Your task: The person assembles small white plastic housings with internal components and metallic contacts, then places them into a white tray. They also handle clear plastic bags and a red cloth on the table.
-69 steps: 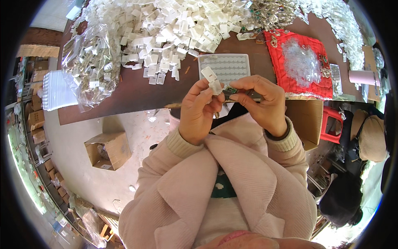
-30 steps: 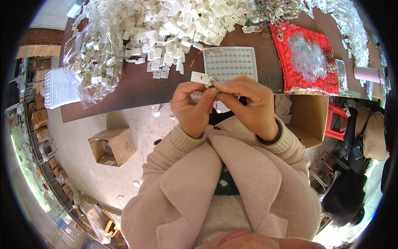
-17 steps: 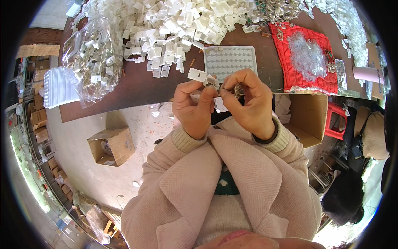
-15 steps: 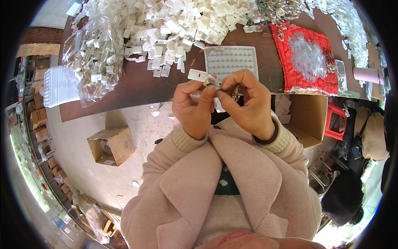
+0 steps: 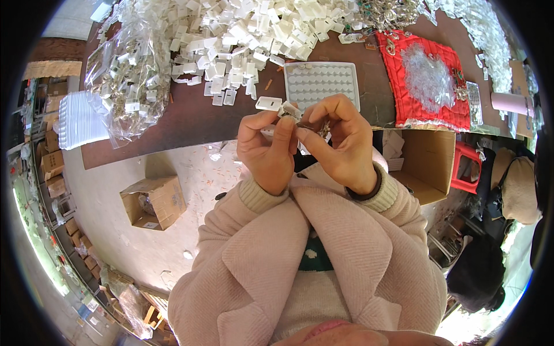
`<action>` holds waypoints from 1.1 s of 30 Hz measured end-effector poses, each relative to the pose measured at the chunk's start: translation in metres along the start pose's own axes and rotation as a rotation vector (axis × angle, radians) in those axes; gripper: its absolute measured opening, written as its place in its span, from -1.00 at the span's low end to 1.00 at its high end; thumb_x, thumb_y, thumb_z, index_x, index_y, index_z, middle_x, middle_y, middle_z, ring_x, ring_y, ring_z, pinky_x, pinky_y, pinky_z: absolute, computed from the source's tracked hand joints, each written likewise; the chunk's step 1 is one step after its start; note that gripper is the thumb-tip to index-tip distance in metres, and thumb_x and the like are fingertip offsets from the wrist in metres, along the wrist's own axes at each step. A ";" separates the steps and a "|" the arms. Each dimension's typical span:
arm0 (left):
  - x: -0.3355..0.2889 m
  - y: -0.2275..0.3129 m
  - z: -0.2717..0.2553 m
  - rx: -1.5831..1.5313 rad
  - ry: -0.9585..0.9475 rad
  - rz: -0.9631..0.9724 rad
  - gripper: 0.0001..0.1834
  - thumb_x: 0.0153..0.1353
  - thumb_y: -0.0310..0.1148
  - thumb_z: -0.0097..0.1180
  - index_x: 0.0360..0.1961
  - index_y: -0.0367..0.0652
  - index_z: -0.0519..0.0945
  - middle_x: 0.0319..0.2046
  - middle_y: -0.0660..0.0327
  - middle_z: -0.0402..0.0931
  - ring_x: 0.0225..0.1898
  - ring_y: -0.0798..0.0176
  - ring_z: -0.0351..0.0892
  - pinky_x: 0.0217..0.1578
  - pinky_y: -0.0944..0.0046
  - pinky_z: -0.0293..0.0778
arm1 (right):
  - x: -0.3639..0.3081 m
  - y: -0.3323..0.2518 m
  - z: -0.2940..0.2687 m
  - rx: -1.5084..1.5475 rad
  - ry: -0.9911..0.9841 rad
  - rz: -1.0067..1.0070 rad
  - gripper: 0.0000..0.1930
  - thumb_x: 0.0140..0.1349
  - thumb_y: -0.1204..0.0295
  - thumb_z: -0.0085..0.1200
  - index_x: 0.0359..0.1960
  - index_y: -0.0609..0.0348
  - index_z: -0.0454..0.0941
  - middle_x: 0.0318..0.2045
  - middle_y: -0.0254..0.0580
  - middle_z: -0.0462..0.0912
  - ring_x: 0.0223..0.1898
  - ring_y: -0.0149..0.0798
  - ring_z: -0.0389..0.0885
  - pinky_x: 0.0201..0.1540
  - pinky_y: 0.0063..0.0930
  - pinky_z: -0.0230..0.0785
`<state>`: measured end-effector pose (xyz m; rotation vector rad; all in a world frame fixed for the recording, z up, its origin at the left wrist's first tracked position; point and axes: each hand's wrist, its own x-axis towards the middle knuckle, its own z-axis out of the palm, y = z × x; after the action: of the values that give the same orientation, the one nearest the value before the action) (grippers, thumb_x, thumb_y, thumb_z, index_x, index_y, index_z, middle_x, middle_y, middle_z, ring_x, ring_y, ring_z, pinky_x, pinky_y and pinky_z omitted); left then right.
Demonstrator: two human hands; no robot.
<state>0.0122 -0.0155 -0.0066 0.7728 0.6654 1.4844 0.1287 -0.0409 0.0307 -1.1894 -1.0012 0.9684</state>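
Pinched in the fingers of my left hand point(image 5: 266, 153) are small white plastic pieces. One flat rectangular white piece with a slot point(image 5: 268, 103) sticks out past the fingertips, and a tilted white piece point(image 5: 290, 110) stands beside it. My right hand point(image 5: 349, 147) meets the left at the fingertips, thumb and forefinger closed together. Small shiny metal bits point(image 5: 325, 129) show between its curled fingers; their exact kind is too small to make out. Both hands are raised in front of the table's near edge. Just beyond them lies a pale tray point(image 5: 321, 86) with rows of small hollows.
Across the brown table point(image 5: 190, 118) spreads a heap of white plastic pieces point(image 5: 242, 40). A clear bag of pieces point(image 5: 130, 86) and stacked white trays point(image 5: 83, 120) lie left. Right is a red cloth point(image 5: 390, 69) bearing clear plastic bits point(image 5: 427, 78). Cardboard boxes point(image 5: 164, 202) sit below.
The white pieces in my left fingers have shifted slightly left and turned a little. My right fingers have moved slightly and the metal bits are less exposed.
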 end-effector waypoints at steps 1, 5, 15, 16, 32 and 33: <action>0.000 -0.001 -0.001 0.004 -0.010 0.017 -0.75 0.26 -0.67 0.17 -0.10 -0.18 0.46 -0.26 0.06 0.59 -0.48 0.42 0.51 -0.63 0.48 0.39 | 0.001 -0.001 0.000 -0.002 0.008 0.002 -0.80 0.08 0.65 0.22 -0.30 0.20 0.47 -0.39 -0.41 0.53 -0.41 -0.60 0.42 -0.37 -0.66 0.30; -0.001 -0.003 -0.004 0.091 -0.048 0.076 -0.79 0.29 -0.64 0.14 -0.11 -0.19 0.45 -0.16 -0.08 0.65 -0.33 0.34 0.65 -0.57 0.48 0.49 | 0.002 -0.003 0.001 0.025 0.019 0.034 -0.79 0.07 0.65 0.23 -0.29 0.21 0.47 -0.39 -0.42 0.53 -0.40 -0.59 0.42 -0.36 -0.67 0.29; 0.001 0.000 -0.006 0.075 -0.159 0.101 -0.77 0.28 -0.61 0.18 -0.12 -0.15 0.43 -0.17 -0.08 0.64 -0.49 0.43 0.52 -0.60 0.47 0.43 | 0.015 -0.011 -0.013 0.058 -0.054 0.088 -0.78 0.05 0.68 0.21 -0.32 0.20 0.45 -0.42 -0.38 0.56 -0.41 -0.58 0.45 -0.36 -0.67 0.30; 0.002 0.002 -0.006 0.029 -0.144 0.035 -0.78 0.29 -0.58 0.17 -0.12 -0.13 0.43 -0.17 -0.07 0.64 -0.51 0.44 0.50 -0.61 0.47 0.41 | 0.019 -0.013 -0.017 0.144 -0.091 0.210 -0.78 0.05 0.68 0.22 -0.32 0.19 0.45 -0.42 -0.37 0.57 -0.40 -0.57 0.48 -0.36 -0.66 0.31; 0.008 0.005 -0.015 -0.089 0.019 -0.329 -0.84 0.35 -0.45 0.16 -0.11 -0.13 0.46 -0.23 0.10 0.65 -0.54 0.50 0.45 -0.66 0.54 0.26 | 0.000 -0.003 -0.004 -0.647 -0.123 -0.438 -0.65 -0.02 0.61 0.33 -0.12 0.15 0.66 -0.28 -0.09 0.67 -0.29 -0.07 0.60 -0.25 -0.32 0.46; 0.010 0.005 -0.016 -0.063 0.038 -0.330 -0.85 0.36 -0.46 0.14 -0.10 -0.14 0.46 -0.21 0.09 0.65 -0.53 0.49 0.49 -0.67 0.55 0.26 | 0.000 -0.006 -0.007 -0.674 -0.167 -0.422 -0.65 0.02 0.59 0.31 -0.09 0.13 0.66 -0.22 -0.10 0.68 -0.27 -0.04 0.62 -0.27 -0.29 0.48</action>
<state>-0.0038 -0.0056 -0.0114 0.5568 0.7335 1.2149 0.1357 -0.0430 0.0357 -1.3640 -1.7143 0.3963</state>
